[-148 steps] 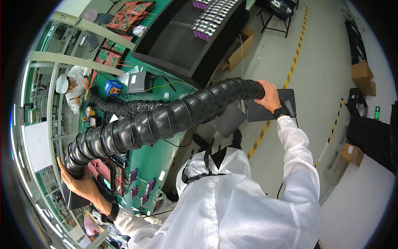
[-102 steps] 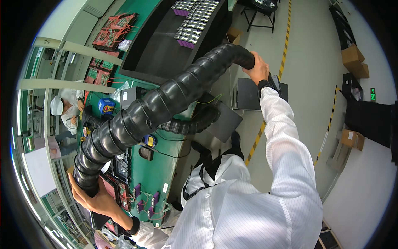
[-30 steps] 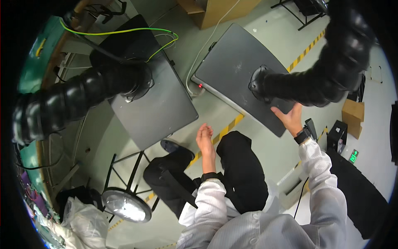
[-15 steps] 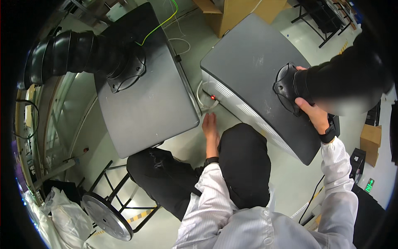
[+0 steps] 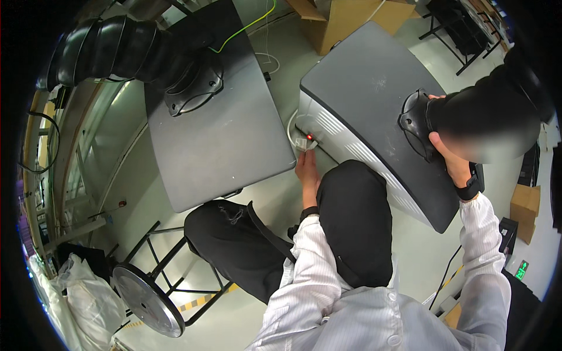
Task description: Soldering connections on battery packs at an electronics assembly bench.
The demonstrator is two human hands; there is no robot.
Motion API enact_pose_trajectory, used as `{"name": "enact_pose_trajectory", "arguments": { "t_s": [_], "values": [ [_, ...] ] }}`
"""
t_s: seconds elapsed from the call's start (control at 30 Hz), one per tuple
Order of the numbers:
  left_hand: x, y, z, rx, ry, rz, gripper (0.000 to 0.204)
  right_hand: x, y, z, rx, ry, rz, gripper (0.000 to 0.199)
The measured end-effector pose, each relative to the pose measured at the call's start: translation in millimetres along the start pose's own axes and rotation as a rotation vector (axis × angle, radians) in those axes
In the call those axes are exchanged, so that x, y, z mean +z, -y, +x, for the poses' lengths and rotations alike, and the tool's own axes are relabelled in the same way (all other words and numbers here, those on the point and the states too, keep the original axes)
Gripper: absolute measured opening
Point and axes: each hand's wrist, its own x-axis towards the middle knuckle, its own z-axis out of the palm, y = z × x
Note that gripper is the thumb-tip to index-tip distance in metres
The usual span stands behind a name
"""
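Note:
My left hand (image 5: 307, 168) reaches down between two grey-topped machines, its fingertips together on a small white plug-like connector (image 5: 301, 143) with a white cable. Next to this connector a red light (image 5: 309, 137) glows at the foot of the right machine (image 5: 369, 82). My right hand (image 5: 451, 157) grips a thick black ribbed duct (image 5: 474, 123) close to its round black collar (image 5: 414, 124) on the right machine's top. Part of that hand's fingers is hidden behind the duct.
The left machine (image 5: 222, 146) carries another black ribbed duct (image 5: 117, 50) and a yellow-green wire (image 5: 249, 24). A round stool (image 5: 146, 298) stands at lower left beside plastic bags (image 5: 93, 292). Cardboard boxes (image 5: 351, 23) sit at the back.
My left hand has moved forward to the white connector, which now shows at its fingertips. My right hand keeps its grip on the duct. The whole view has shifted slightly.

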Motion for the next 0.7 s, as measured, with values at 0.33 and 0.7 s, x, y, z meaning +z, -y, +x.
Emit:
{"name": "enact_pose_trajectory", "arguments": {
  "t_s": [0.33,0.7],
  "values": [
    [-9.2,12.8,18.4,0.026,-0.074,0.178,0.032,-1.1,-9.1,2.3,-0.049,0.038,-0.076,0.079],
    [-5.4,6.7,19.1,0.102,-0.19,0.505,0.025,-7.2,-21.1,4.3,-0.081,0.083,-0.048,0.086]
  ]
}}
